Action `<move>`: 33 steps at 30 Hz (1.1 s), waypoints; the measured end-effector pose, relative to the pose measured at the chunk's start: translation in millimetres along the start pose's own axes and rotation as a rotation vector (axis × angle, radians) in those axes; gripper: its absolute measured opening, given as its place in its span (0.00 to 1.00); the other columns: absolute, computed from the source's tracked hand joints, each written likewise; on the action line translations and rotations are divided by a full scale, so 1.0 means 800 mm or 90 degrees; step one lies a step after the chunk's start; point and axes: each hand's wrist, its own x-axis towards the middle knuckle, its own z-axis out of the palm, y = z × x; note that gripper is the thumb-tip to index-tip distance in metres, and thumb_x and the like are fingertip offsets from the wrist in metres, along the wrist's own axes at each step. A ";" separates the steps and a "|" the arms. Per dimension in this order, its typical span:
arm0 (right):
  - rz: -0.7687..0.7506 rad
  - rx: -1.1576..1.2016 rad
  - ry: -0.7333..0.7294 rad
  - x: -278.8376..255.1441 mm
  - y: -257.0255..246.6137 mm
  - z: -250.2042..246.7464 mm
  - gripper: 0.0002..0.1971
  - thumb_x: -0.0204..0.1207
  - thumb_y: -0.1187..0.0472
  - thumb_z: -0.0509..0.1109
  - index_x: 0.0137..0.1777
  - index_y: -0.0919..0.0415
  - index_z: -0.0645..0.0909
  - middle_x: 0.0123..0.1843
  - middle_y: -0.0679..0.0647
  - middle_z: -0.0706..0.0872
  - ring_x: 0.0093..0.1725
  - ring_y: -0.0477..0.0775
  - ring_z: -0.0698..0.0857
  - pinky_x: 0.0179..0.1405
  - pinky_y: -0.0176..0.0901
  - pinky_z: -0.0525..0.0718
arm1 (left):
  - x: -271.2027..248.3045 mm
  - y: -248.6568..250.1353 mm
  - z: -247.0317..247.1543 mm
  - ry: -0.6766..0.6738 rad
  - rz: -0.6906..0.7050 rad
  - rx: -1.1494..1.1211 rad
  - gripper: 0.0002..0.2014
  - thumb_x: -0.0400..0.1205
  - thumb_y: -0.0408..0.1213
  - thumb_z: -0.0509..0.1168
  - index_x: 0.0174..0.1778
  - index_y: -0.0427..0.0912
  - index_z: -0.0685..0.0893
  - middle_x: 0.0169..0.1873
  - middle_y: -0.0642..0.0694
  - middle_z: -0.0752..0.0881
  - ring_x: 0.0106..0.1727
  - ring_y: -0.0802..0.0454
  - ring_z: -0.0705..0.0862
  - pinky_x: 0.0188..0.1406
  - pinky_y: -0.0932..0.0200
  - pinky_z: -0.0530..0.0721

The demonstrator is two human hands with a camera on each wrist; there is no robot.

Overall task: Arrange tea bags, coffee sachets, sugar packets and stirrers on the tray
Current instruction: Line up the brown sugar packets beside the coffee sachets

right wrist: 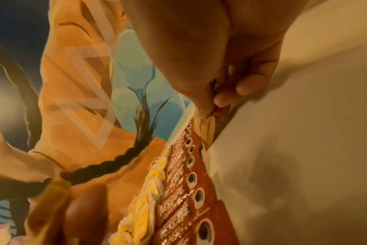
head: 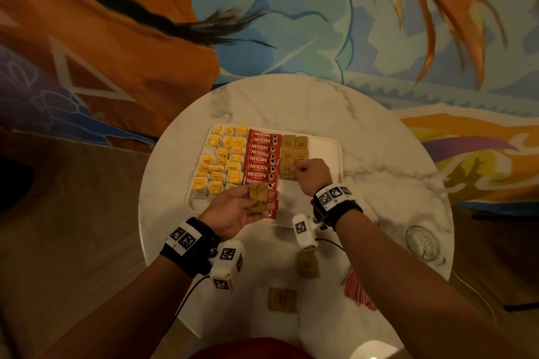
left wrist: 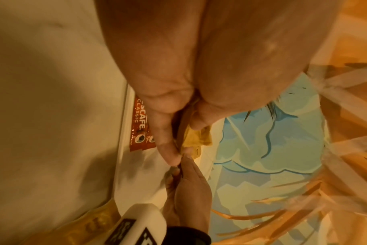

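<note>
A white tray [head: 323,144] on the round marble table [head: 379,131] holds yellow tea bags [head: 217,163] on the left, red coffee sachets [head: 261,159] in the middle and brown sugar packets [head: 293,148] to their right. My left hand [head: 236,210] hovers over the tray's front, gripping a small stack of brown sugar packets [head: 258,198], seen between its fingers [left wrist: 196,137] in the left wrist view. My right hand [head: 309,176] pinches one brown sugar packet [right wrist: 207,131] at the near end of the sugar column, just right of the coffee sachets [right wrist: 191,180].
Two more brown sugar packets [head: 307,264] [head: 282,299] lie on the table near me. A bundle of red stirrers [head: 357,290] lies to their right. A glass jug [head: 423,242] stands at the table's right edge. The tray's right part is bare.
</note>
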 end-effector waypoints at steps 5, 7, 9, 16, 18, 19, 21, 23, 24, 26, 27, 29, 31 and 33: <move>0.009 -0.066 0.002 0.001 -0.003 0.003 0.10 0.82 0.57 0.71 0.55 0.58 0.92 0.55 0.53 0.92 0.45 0.49 0.83 0.45 0.38 0.79 | -0.002 0.001 0.002 0.023 0.006 -0.002 0.13 0.89 0.26 0.57 0.64 0.35 0.84 0.60 0.36 0.90 0.58 0.38 0.90 0.52 0.49 0.90; 0.014 -0.073 0.007 0.000 -0.005 0.004 0.09 0.82 0.56 0.72 0.54 0.58 0.92 0.53 0.53 0.92 0.43 0.50 0.84 0.43 0.39 0.80 | 0.000 0.001 0.003 0.054 0.006 -0.012 0.12 0.89 0.27 0.59 0.64 0.34 0.83 0.57 0.36 0.91 0.54 0.39 0.91 0.45 0.52 0.91; 0.015 -0.083 0.011 -0.002 -0.007 0.004 0.09 0.81 0.55 0.72 0.51 0.58 0.92 0.50 0.53 0.93 0.41 0.50 0.84 0.40 0.39 0.80 | 0.003 0.001 0.004 0.090 0.005 -0.018 0.11 0.88 0.27 0.61 0.65 0.33 0.82 0.57 0.34 0.91 0.50 0.40 0.92 0.40 0.54 0.91; -0.050 -0.023 0.060 -0.025 -0.014 -0.005 0.11 0.82 0.53 0.69 0.57 0.56 0.90 0.52 0.51 0.92 0.51 0.54 0.89 0.48 0.39 0.80 | 0.014 0.002 0.013 0.125 0.019 -0.016 0.10 0.86 0.29 0.67 0.62 0.34 0.84 0.47 0.38 0.91 0.41 0.45 0.90 0.34 0.58 0.88; -0.106 0.108 0.009 -0.041 -0.018 -0.009 0.10 0.83 0.52 0.69 0.53 0.53 0.91 0.47 0.47 0.92 0.46 0.47 0.88 0.46 0.41 0.82 | 0.016 0.001 0.014 0.125 0.018 -0.001 0.10 0.85 0.30 0.68 0.61 0.34 0.85 0.49 0.37 0.90 0.41 0.45 0.90 0.33 0.58 0.87; -0.130 0.174 -0.036 -0.051 -0.021 -0.011 0.10 0.83 0.51 0.69 0.50 0.53 0.91 0.44 0.45 0.92 0.41 0.43 0.87 0.44 0.41 0.83 | 0.017 0.001 0.015 0.124 0.019 0.013 0.11 0.85 0.31 0.68 0.62 0.34 0.86 0.51 0.36 0.90 0.42 0.45 0.89 0.33 0.58 0.87; -0.176 0.223 -0.111 -0.066 -0.020 -0.009 0.10 0.81 0.47 0.72 0.51 0.52 0.91 0.46 0.45 0.92 0.41 0.40 0.87 0.42 0.39 0.86 | 0.017 -0.001 0.018 0.118 0.023 0.045 0.11 0.85 0.31 0.68 0.62 0.34 0.87 0.52 0.35 0.90 0.44 0.44 0.88 0.34 0.58 0.87; -0.210 0.203 -0.136 -0.070 -0.015 -0.004 0.11 0.79 0.47 0.75 0.54 0.52 0.91 0.49 0.45 0.92 0.46 0.40 0.88 0.45 0.37 0.86 | 0.016 -0.002 0.022 0.097 0.036 0.083 0.09 0.85 0.31 0.68 0.59 0.35 0.88 0.49 0.37 0.90 0.45 0.43 0.87 0.36 0.58 0.87; -0.214 0.195 -0.143 -0.070 -0.013 -0.004 0.10 0.78 0.49 0.76 0.54 0.52 0.91 0.48 0.45 0.91 0.46 0.40 0.87 0.45 0.36 0.85 | 0.014 -0.002 0.025 0.087 0.040 0.100 0.07 0.85 0.30 0.68 0.56 0.37 0.90 0.47 0.39 0.90 0.44 0.44 0.86 0.37 0.58 0.87; -0.210 0.207 -0.151 -0.067 -0.010 -0.005 0.06 0.78 0.55 0.76 0.52 0.54 0.91 0.46 0.46 0.92 0.43 0.39 0.87 0.45 0.36 0.83 | 0.013 -0.003 0.030 0.081 0.048 0.125 0.06 0.84 0.30 0.68 0.51 0.41 0.91 0.42 0.43 0.91 0.41 0.47 0.86 0.38 0.58 0.85; -0.206 0.229 -0.149 -0.066 -0.009 -0.006 0.04 0.78 0.58 0.77 0.50 0.55 0.91 0.46 0.47 0.92 0.45 0.41 0.87 0.47 0.38 0.84 | 0.013 -0.004 0.031 0.082 0.053 0.137 0.06 0.84 0.30 0.68 0.49 0.42 0.91 0.42 0.43 0.90 0.40 0.48 0.85 0.38 0.58 0.85; -0.209 0.282 -0.130 -0.068 -0.009 -0.010 0.04 0.76 0.62 0.78 0.47 0.53 0.88 0.46 0.51 0.91 0.48 0.49 0.89 0.52 0.44 0.87 | 0.014 -0.005 0.031 0.093 0.051 0.154 0.06 0.85 0.31 0.67 0.51 0.41 0.90 0.42 0.42 0.89 0.38 0.49 0.85 0.37 0.58 0.84; -0.227 0.299 -0.094 -0.071 -0.012 -0.014 0.06 0.75 0.66 0.78 0.44 0.53 0.87 0.44 0.50 0.90 0.45 0.44 0.88 0.50 0.38 0.86 | 0.014 -0.004 0.032 0.108 0.024 0.145 0.09 0.87 0.38 0.67 0.56 0.39 0.89 0.42 0.41 0.87 0.36 0.49 0.85 0.35 0.58 0.85; -0.256 0.271 -0.062 -0.077 -0.017 -0.017 0.05 0.76 0.65 0.78 0.44 0.54 0.88 0.43 0.47 0.90 0.44 0.40 0.87 0.48 0.32 0.83 | 0.014 -0.003 0.031 0.114 -0.011 0.128 0.18 0.88 0.50 0.64 0.57 0.38 0.89 0.39 0.43 0.88 0.36 0.49 0.87 0.36 0.57 0.85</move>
